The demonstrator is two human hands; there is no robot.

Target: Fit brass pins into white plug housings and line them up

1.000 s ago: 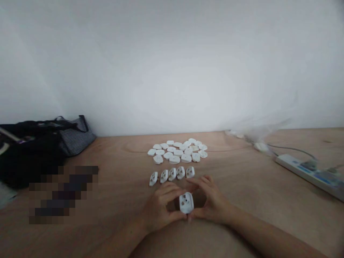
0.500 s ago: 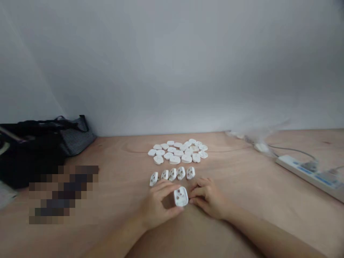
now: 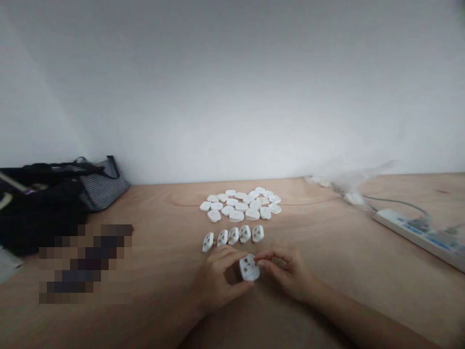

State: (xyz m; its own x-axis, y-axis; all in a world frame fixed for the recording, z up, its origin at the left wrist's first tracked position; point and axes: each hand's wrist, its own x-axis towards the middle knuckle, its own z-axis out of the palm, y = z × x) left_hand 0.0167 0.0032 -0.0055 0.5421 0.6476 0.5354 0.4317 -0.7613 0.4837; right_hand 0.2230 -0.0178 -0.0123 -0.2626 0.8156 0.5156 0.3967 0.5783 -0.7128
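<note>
A white three-pin plug part [image 3: 250, 268] is tilted up with its face towards me, brass-coloured metal showing in its holes. My left hand [image 3: 222, 275] grips it from the left between thumb and fingers. My right hand [image 3: 286, 271] is closed in a pinch at its upper right, fingertips at the plug's face. Whatever small thing those fingertips hold, if anything, is hidden. Just beyond my hands, several similar plug parts stand in a row, among them one plug part [image 3: 257, 233] at the right end.
Behind the row lies a cluster of several white plug pieces [image 3: 236, 216] on the wooden table [image 3: 163, 257]. A power strip [image 3: 417, 235] with cables lies at the right, near a clear plastic bag [image 3: 350, 186]. A black bag [image 3: 43, 203] and a blurred-out patch occupy the left.
The plug part has shifted slightly right in my left hand and its tilt has changed. My right fingertips have come from beside its edge onto its face.
</note>
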